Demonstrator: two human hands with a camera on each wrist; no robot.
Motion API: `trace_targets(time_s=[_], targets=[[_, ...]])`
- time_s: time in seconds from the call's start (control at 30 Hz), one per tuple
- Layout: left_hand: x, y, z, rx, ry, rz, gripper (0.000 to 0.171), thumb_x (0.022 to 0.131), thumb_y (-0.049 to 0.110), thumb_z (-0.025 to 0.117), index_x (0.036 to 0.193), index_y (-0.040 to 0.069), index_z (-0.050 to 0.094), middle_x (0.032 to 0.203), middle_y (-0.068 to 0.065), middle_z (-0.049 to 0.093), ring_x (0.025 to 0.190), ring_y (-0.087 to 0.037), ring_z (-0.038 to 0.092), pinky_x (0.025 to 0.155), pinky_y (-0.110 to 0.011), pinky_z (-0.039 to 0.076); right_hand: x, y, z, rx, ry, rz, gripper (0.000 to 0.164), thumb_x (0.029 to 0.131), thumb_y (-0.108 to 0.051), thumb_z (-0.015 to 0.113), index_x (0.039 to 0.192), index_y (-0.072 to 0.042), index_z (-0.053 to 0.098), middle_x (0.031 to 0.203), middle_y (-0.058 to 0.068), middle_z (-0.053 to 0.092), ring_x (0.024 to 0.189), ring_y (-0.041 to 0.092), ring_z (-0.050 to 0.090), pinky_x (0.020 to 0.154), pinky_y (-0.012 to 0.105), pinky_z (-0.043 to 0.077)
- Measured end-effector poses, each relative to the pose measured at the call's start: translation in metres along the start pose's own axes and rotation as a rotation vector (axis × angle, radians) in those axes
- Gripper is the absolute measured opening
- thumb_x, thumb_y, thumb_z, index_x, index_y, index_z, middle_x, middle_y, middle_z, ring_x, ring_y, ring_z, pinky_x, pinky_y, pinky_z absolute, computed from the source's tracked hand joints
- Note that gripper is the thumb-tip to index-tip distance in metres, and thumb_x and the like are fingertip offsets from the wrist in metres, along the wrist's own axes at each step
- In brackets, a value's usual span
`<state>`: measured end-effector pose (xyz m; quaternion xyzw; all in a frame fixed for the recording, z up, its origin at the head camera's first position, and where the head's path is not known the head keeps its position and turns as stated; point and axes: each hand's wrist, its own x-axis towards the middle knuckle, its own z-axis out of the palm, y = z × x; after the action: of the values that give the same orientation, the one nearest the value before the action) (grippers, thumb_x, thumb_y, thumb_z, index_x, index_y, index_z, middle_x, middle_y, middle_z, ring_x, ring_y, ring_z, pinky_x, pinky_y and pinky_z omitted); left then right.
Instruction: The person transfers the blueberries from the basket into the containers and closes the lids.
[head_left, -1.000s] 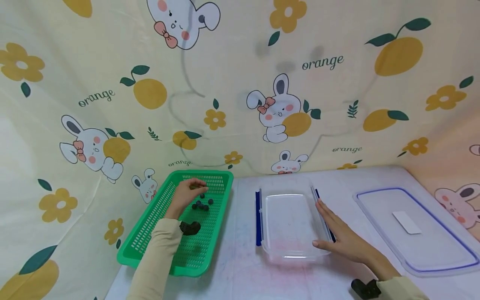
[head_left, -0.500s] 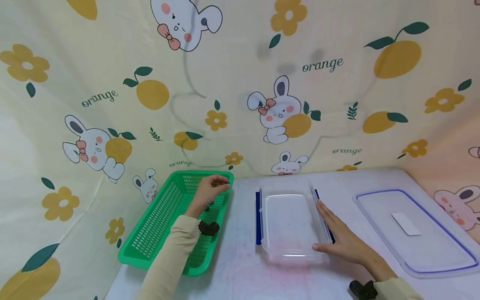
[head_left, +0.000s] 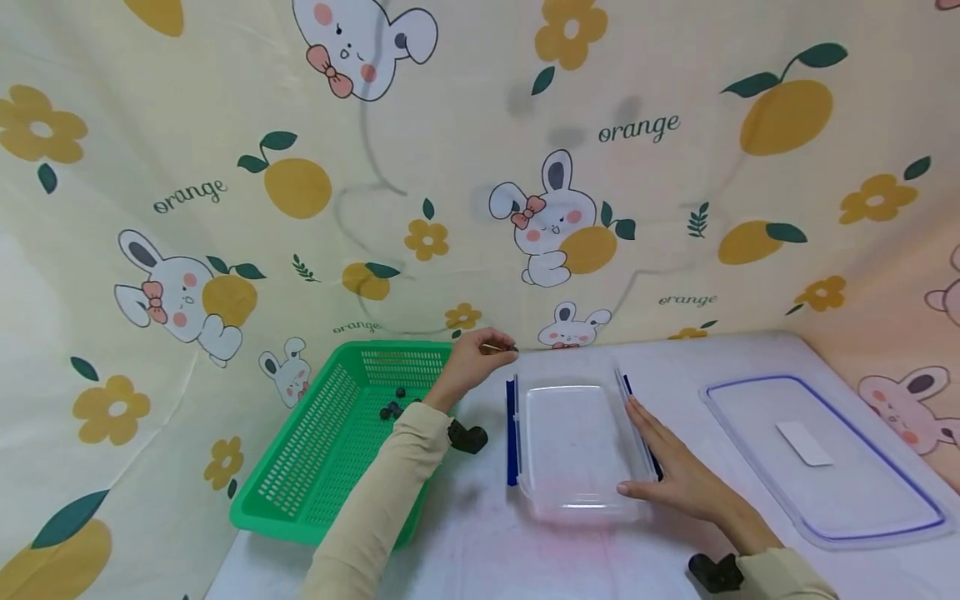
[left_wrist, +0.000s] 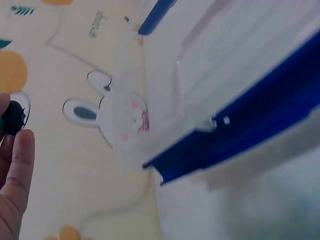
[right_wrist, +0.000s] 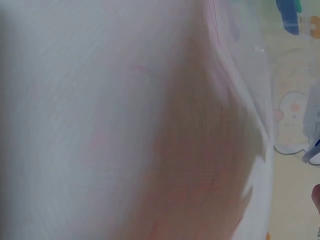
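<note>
We see the left hand [head_left: 476, 364] pinching a berry [left_wrist: 12, 118] between basket [head_left: 298, 458] and box [head_left: 566, 442]; so slight a fingertip hold could let it drop; the right hand [head_left: 686, 473] (fingers straight, against the box's right wall) could shove it askew; we read "orange" on the backdrop [head_left: 450, 125], nothing on the white label [head_left: 805, 442].

A small, round, dark berry [left_wrist: 13, 118] with a jagged crown on one side is pinched between the thumb and fingertips of the left hand [head_left: 472, 371], off the surface and near the box's far left corner. The open-topped clear plastic box [head_left: 564, 437], with blue flaps along its long sides, sits flat mid-surface, the right hand [head_left: 678, 473] against its right side. Along the surface's left edge, the green perforated basket [head_left: 318, 475] holds more dark berries [head_left: 393, 409], loosely clustered.
</note>
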<state>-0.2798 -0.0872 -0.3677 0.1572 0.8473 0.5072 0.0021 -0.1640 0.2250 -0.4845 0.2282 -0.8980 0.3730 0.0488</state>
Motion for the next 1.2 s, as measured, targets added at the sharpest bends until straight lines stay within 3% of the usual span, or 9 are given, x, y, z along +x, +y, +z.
trace_targets(time_s=[0.27,0.4,0.57,0.77,0.83,0.93,1.0,1.13,1.2], targets=[[0.013,0.016,0.025,-0.032,-0.071,0.014,0.019,0.088,0.012,0.073,0.105,0.004,0.069,0.096,0.0,0.067,0.087,-0.017,0.062,0.077,-0.028,0.052,0.001,0.001,0.002,0.031,0.005,0.001,0.109,0.077,-0.034,0.081,0.157,-0.013,0.011,0.161,0.012,0.007,0.142,0.043,0.012,0.099,0.07,0.022],[0.017,0.021,0.035,-0.068,-0.077,0.025,0.018,0.088,0.01,0.073,0.104,0.004,0.069,0.096,0.0,0.067,0.086,-0.015,0.062,0.076,-0.026,0.052,0.001,0.0,0.003,0.035,0.009,0.004,0.109,0.076,-0.034,0.082,0.157,-0.016,0.01,0.161,0.012,0.008,0.142,0.042,0.013,0.099,0.07,0.022],[0.023,0.027,0.049,-0.097,-0.047,0.029,0.015,0.087,0.008,0.073,0.101,0.004,0.07,0.093,0.0,0.066,0.084,-0.014,0.062,0.074,-0.023,0.052,0.001,-0.001,0.003,0.048,0.011,0.003,0.109,0.077,-0.033,0.081,0.157,-0.022,0.009,0.161,0.012,0.007,0.142,0.041,0.013,0.099,0.07,0.023],[0.03,0.032,0.072,-0.179,0.026,0.015,0.016,0.084,0.004,0.076,0.099,0.002,0.07,0.09,0.0,0.066,0.08,-0.011,0.062,0.071,-0.023,0.052,-0.002,0.002,0.003,0.068,0.036,-0.007,0.108,0.076,-0.03,0.082,0.157,-0.018,0.011,0.161,0.011,0.008,0.143,0.036,0.012,0.098,0.069,0.023],[0.03,0.031,0.08,-0.194,0.06,-0.015,0.017,0.082,0.004,0.077,0.098,0.002,0.071,0.088,0.002,0.065,0.078,-0.01,0.062,0.069,-0.022,0.052,-0.003,0.003,0.004,0.071,0.043,-0.011,0.107,0.077,-0.029,0.082,0.157,-0.016,0.012,0.161,0.01,0.009,0.143,0.033,0.012,0.104,0.06,0.022],[0.032,0.028,0.092,-0.216,0.119,-0.055,0.017,0.08,0.003,0.078,0.096,0.002,0.071,0.084,0.003,0.065,0.075,-0.009,0.062,0.068,-0.023,0.051,-0.003,0.004,0.005,0.066,0.046,-0.024,0.105,0.077,-0.029,0.082,0.157,-0.014,0.014,0.161,0.009,0.01,0.143,0.031,0.013,0.109,0.037,0.018],[0.034,0.025,0.1,-0.232,0.154,-0.074,0.016,0.08,0.003,0.078,0.095,0.003,0.071,0.082,0.005,0.065,0.074,-0.008,0.061,0.068,-0.022,0.051,-0.002,0.003,0.004,0.068,0.049,-0.031,0.105,0.077,-0.028,0.081,0.156,-0.013,0.014,0.161,0.01,0.01,0.143,0.03,0.013,0.108,0.033,0.017],[0.038,0.017,0.117,-0.286,0.204,-0.073,0.014,0.079,0.003,0.079,0.092,0.004,0.072,0.08,0.006,0.066,0.074,-0.007,0.063,0.069,-0.023,0.051,-0.002,0.001,0.005,0.086,0.05,-0.025,0.105,0.076,-0.026,0.081,0.156,-0.013,0.015,0.161,0.011,0.01,0.144,0.025,0.011,0.106,0.054,0.02],[0.038,0.014,0.124,-0.311,0.227,-0.076,0.015,0.078,0.002,0.079,0.091,0.005,0.073,0.08,0.005,0.066,0.073,-0.008,0.064,0.069,-0.023,0.052,-0.002,0.001,0.006,0.091,0.05,-0.023,0.105,0.076,-0.025,0.082,0.156,-0.014,0.014,0.16,0.012,0.01,0.144,0.023,0.01,0.105,0.058,0.02]])
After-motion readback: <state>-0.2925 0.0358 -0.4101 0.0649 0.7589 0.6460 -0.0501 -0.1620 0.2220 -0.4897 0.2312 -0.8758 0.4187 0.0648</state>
